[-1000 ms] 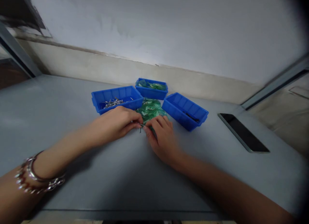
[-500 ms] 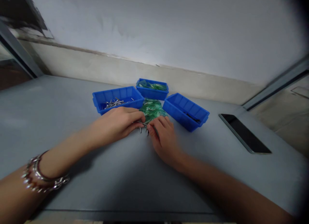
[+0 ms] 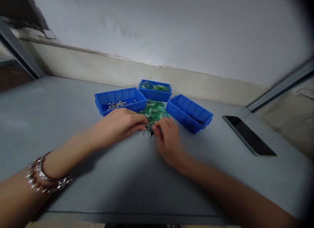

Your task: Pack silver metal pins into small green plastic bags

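A thin silvery metal pin [image 3: 148, 125] spans the gap between my two hands. Its left end is pinched by the thumb and fingers of my left hand [image 3: 120, 123]. At its other end, my right hand [image 3: 169, 141] closes thumb and forefinger on it. Just below the fingertips, a few short metal pins [image 3: 150, 133] show close to the grey table. Small green plastic bags [image 3: 155, 110] with metal pieces lie right behind my fingers.
Left, a blue bin [image 3: 136, 106] holds loose metal pins [image 3: 116, 104]. Behind, another blue bin [image 3: 155, 96] contains green bags. The right blue bin [image 3: 180, 118] has small dark pieces [image 3: 196, 119]. A phone [image 3: 249, 136] lies far right on the table, before the wall [image 3: 171, 31].
My right fingertips have shifted slightly right, away from the left ones, so more of the pin shows between them. The bins, bags and phone stay put.
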Available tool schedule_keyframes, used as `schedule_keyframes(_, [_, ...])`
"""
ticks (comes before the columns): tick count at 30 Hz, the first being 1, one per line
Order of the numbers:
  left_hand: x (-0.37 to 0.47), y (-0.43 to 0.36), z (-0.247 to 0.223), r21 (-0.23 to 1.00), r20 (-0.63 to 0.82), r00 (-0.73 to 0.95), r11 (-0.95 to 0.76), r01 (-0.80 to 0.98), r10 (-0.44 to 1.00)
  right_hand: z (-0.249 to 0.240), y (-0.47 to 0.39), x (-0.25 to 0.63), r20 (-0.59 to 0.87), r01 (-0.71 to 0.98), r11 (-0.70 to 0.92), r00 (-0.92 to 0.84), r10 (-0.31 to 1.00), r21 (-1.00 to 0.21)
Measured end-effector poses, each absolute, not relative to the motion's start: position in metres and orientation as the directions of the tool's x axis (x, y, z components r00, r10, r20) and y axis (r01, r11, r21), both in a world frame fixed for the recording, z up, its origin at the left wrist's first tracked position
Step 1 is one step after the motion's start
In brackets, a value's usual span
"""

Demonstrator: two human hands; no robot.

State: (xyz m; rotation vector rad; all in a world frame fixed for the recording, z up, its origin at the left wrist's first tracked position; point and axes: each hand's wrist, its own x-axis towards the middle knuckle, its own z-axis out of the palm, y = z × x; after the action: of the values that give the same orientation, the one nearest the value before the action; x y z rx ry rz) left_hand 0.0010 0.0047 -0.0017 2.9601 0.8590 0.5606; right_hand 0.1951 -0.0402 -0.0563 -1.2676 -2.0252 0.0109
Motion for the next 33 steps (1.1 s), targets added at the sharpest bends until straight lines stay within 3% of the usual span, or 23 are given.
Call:
schedule_keyframes(8, [0.001,0.005,0.001,0.118,0.341,0.748,-0.816,0.566,0.569,-0.057,-0.043,0.195,0.585,0.737,0.503,-0.181,0.791,-0.451])
schedule_keyframes(11, [-0.001,0.004,-0.001,0.078,0.424,0.684,-0.777,0.625,0.593,-0.059,-0.044,0.194,0.596,0.721,0.512,-0.171,0.785,-0.467])
schedule_keyframes(16, [-0.005,-0.001,0.004,0.094,0.557,0.448,-0.589,0.803,0.700,-0.061,-0.047,0.195,0.577,0.730,0.514,-0.201,0.792,-0.450])
schedule_keyframes(22, [-0.006,-0.007,0.018,0.155,0.595,0.069,-0.199,0.968,0.800,-0.066,-0.051,0.199,0.544,0.735,0.516,-0.239,0.804,-0.440])
schedule_keyframes(28, [-0.008,-0.005,0.021,0.175,0.493,-0.177,0.102,0.979,0.852,-0.070,-0.052,0.203,0.542,0.720,0.545,-0.278,0.793,-0.429])
schedule_keyframes(33, [-0.012,-0.002,0.020,0.099,0.367,-0.093,0.061,0.993,0.926,-0.070,-0.052,0.204,0.540,0.711,0.567,-0.309,0.783,-0.416])
